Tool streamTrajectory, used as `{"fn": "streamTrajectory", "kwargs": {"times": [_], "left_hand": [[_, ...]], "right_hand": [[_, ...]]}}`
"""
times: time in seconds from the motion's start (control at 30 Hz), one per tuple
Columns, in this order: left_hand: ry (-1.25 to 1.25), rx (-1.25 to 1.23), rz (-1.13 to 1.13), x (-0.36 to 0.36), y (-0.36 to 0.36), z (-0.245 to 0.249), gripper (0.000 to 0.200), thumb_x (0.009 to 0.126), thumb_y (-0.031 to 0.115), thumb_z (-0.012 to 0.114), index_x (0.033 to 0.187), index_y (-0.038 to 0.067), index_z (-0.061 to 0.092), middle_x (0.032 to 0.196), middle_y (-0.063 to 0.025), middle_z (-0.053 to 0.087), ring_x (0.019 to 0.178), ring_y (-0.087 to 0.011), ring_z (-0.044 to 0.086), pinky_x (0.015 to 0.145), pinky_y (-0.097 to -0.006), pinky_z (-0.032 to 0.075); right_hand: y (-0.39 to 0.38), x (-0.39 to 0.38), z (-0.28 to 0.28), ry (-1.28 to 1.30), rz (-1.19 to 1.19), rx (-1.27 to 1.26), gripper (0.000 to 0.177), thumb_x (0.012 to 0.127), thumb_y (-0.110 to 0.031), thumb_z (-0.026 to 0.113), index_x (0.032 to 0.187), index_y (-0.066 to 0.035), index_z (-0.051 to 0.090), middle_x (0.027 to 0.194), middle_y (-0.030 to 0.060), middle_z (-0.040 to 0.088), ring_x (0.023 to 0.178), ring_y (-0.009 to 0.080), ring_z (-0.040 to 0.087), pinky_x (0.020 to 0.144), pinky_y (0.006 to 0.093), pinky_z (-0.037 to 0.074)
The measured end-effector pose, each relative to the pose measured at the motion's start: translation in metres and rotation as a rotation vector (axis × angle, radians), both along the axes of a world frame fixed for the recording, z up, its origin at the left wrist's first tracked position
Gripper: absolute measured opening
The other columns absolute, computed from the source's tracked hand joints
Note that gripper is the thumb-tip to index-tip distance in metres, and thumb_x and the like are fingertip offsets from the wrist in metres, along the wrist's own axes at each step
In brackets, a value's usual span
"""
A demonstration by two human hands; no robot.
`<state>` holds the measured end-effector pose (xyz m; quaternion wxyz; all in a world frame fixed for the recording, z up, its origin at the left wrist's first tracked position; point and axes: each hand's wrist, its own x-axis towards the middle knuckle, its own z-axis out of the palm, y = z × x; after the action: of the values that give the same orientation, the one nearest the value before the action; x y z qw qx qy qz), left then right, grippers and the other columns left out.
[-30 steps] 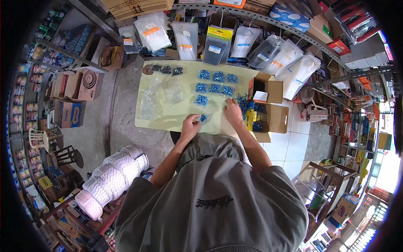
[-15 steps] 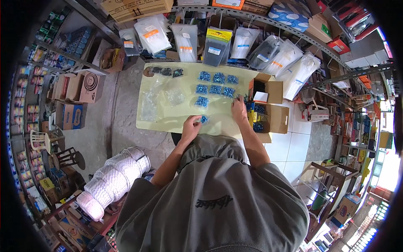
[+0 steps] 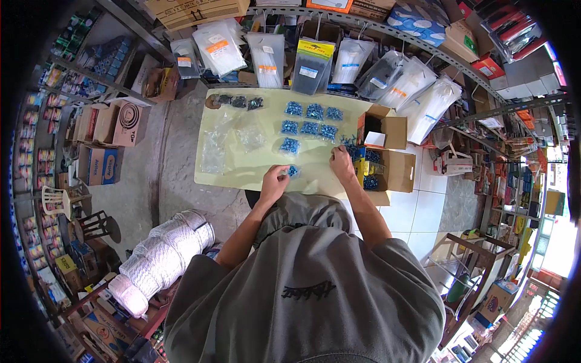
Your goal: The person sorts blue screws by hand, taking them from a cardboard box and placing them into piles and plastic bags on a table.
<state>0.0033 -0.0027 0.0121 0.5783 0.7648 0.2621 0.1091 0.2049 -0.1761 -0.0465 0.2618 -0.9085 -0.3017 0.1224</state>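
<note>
My left hand [image 3: 275, 181] pinches the edge of a small clear plastic bag [image 3: 293, 172] with blue pieces in it, low on the pale yellow table [image 3: 318, 176]. The pieces are too small to name. My right hand [image 3: 342, 163] is beside the open cardboard boxes, its fingers drawn together; what they hold, if anything, is hidden. Just above its fingertips lies a loose heap of blue pieces [image 3: 349, 141]. Several filled bags of blue pieces [image 3: 309, 128] lie in rows toward the far side, one of them [image 3: 290, 145] nearest my left hand.
An open cardboard box [image 3: 400, 172] with blue pieces stands at the table's right edge, behind it another box [image 3: 393, 132]. Clear bags [image 3: 250, 138] and dark packets [image 3: 240, 103] lie on the left. Cable tie packs [image 3: 312, 66] hang beyond; a rope roll [image 3: 163, 254] lies lower left.
My right hand has moved slightly left and toward me, and the loose blue heap shows more plainly above its fingers. My left hand stays at the small bag.
</note>
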Motion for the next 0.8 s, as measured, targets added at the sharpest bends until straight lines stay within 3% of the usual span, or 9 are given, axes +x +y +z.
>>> {"fn": "streamTrajectory", "kwargs": {"times": [0.17,0.37,0.47,0.53,0.63,0.8], "left_hand": [[-0.026,-0.001,-0.005,-0.001,0.002,-0.009,0.026,0.080,-0.002,0.059,0.106,0.000,0.062,0.105,-0.0116,0.061,0.081,-0.0177,0.063,0.068,-0.0252,0.052],[-0.023,0.009,0.004,0.000,0.001,-0.005,0.026,0.079,-0.002,0.060,0.106,0.000,0.062,0.104,-0.0116,0.061,0.082,-0.0176,0.064,0.067,-0.0258,0.052],[-0.034,0.026,0.013,-0.001,0.001,-0.007,0.026,0.079,-0.002,0.060,0.105,-0.001,0.062,0.103,-0.0114,0.061,0.077,-0.0170,0.064,0.065,-0.0258,0.051],[-0.023,0.005,0.008,-0.001,0.001,-0.007,0.026,0.079,-0.003,0.060,0.104,-0.001,0.062,0.102,-0.0112,0.061,0.073,-0.0163,0.064,0.063,-0.0260,0.051],[0.008,-0.013,0.013,0.001,0.000,-0.009,0.026,0.078,-0.003,0.061,0.104,-0.001,0.062,0.101,-0.0108,0.061,0.067,-0.0149,0.063,0.060,-0.0263,0.049],[0.047,-0.035,0.050,0.001,0.000,-0.006,0.028,0.077,-0.004,0.062,0.105,0.000,0.061,0.100,-0.0105,0.062,0.065,-0.0138,0.062,0.059,-0.0270,0.049]], "right_hand": [[0.005,-0.001,0.004,0.036,0.011,-0.038,0.014,0.075,-0.002,0.056,0.088,0.003,0.059,0.101,0.0218,0.055,0.089,0.0391,0.060,0.078,0.0456,0.051],[0.012,-0.014,0.010,0.024,0.046,0.104,0.013,0.071,-0.002,0.059,0.084,0.000,0.063,0.092,0.0193,0.060,0.085,0.0331,0.062,0.075,0.0393,0.052],[0.027,-0.029,0.045,0.188,0.036,0.296,0.015,0.070,-0.001,0.063,0.085,0.001,0.064,0.090,0.0165,0.062,0.079,0.0264,0.065,0.069,0.0333,0.054],[0.038,-0.040,0.059,0.316,0.152,0.508,0.019,0.070,0.004,0.064,0.088,0.000,0.063,0.089,0.0128,0.061,0.073,0.0228,0.066,0.066,0.0302,0.054],[0.050,-0.057,0.081,0.318,0.308,0.551,0.018,0.071,0.006,0.064,0.088,0.001,0.063,0.087,0.0114,0.061,0.074,0.0198,0.066,0.066,0.0292,0.054],[0.054,-0.068,0.086,0.299,0.458,0.445,0.016,0.074,0.000,0.064,0.090,0.001,0.063,0.089,0.0126,0.061,0.079,0.0275,0.063,0.072,0.0332,0.052]]}}
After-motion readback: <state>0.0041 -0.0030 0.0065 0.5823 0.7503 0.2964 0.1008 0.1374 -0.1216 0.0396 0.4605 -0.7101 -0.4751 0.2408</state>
